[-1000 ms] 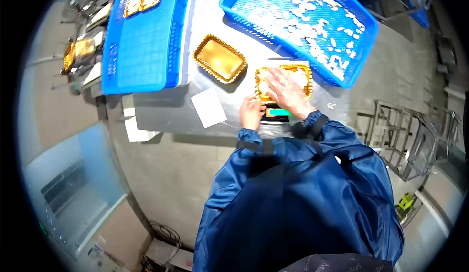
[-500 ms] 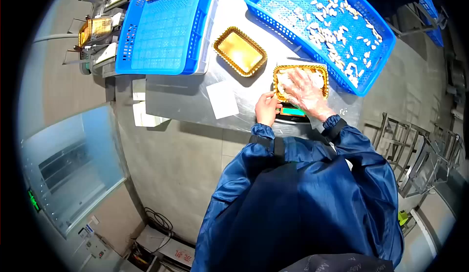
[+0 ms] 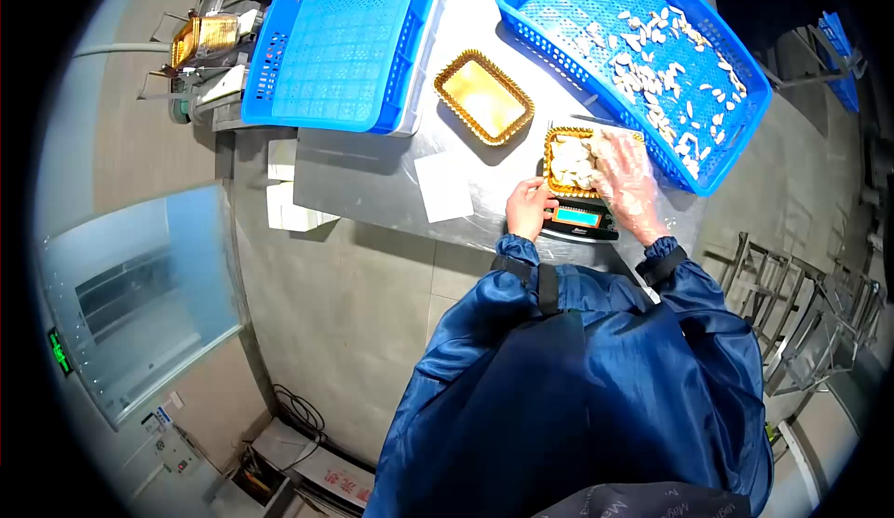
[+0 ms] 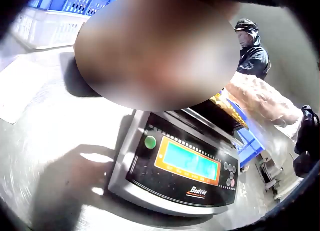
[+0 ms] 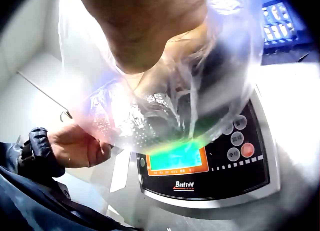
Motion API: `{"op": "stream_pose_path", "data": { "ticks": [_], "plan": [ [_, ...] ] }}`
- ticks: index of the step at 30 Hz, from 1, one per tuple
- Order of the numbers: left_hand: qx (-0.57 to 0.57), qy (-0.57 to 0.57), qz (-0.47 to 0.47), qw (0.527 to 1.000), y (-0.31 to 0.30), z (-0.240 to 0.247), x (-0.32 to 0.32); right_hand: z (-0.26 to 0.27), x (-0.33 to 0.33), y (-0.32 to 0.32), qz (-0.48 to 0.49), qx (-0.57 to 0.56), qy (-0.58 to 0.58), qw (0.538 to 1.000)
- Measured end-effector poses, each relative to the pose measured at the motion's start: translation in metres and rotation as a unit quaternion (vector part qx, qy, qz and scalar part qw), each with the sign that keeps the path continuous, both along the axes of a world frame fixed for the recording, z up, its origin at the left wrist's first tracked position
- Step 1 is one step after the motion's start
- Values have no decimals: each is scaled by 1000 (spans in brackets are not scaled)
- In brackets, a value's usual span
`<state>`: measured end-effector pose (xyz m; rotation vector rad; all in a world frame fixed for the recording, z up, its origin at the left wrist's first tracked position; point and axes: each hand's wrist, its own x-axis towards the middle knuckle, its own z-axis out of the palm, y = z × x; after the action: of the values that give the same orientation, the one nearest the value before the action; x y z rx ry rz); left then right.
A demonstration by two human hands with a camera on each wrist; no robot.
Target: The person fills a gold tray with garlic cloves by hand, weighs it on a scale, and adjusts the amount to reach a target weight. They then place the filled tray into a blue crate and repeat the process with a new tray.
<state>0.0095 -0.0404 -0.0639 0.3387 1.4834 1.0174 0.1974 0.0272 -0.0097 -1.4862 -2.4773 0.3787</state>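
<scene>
A gold tray (image 3: 555, 134) with crimped edges sits on a digital scale (image 3: 596, 232) and holds pale, flat pieces (image 3: 573, 160). My bare left hand (image 3: 527, 211) pinches the tray's near left corner beside the lit display (image 4: 190, 161). In a loose clear plastic glove, my right hand (image 3: 629, 188) lies over the tray's right part, fingers extended onto the pieces and covering that side. The right wrist view shows the glove (image 5: 150, 113) hanging above the scale's display. A blurred oval hides most of my left hand in its own wrist view.
A blue basket (image 3: 643, 113) with scattered pale pieces stands behind the scale to the right. An unfilled gold tray (image 3: 484, 97) and a white card (image 3: 444, 187) lie left of the scale. Farther left is another blue basket (image 3: 326, 80) with filled trays. Another person (image 4: 252, 51) stands across.
My right hand has slid from the middle of the tray toward its right side, uncovering the pieces on the left. The left hand stays at the corner. The head view has shifted.
</scene>
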Motion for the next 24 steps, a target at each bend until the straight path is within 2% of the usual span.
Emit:
{"op": "stream_pose_path", "data": {
  "ticks": [2,4,8,10,12,18,22,24],
  "plan": [
    [-5,-15,8,1000,0,0,2,-6,9,-1,-22,10,0,1000],
    [-16,-12,6,1000,3,1,3,-14,19,0,6,39,-34,999],
    [-19,-13,15,1000,1,-6,2,7,19,2,-32,21,3,999],
    [-3,-7,2,1000,-1,-14,1,7,25,-3,-24,20,-33,999],
    [-34,-9,13,999,4,4,4,0,37,-10,14,56,-65,996],
    [-14,-12,4,1000,1,0,1,-6,51,-22,-23,58,53,997],
    [-26,-18,9,999,3,3,2,-10,46,-23,13,28,-2,1000],
    [-31,-15,-3,999,3,4,1,-8,47,-23,21,34,9,999]
  ]
}}
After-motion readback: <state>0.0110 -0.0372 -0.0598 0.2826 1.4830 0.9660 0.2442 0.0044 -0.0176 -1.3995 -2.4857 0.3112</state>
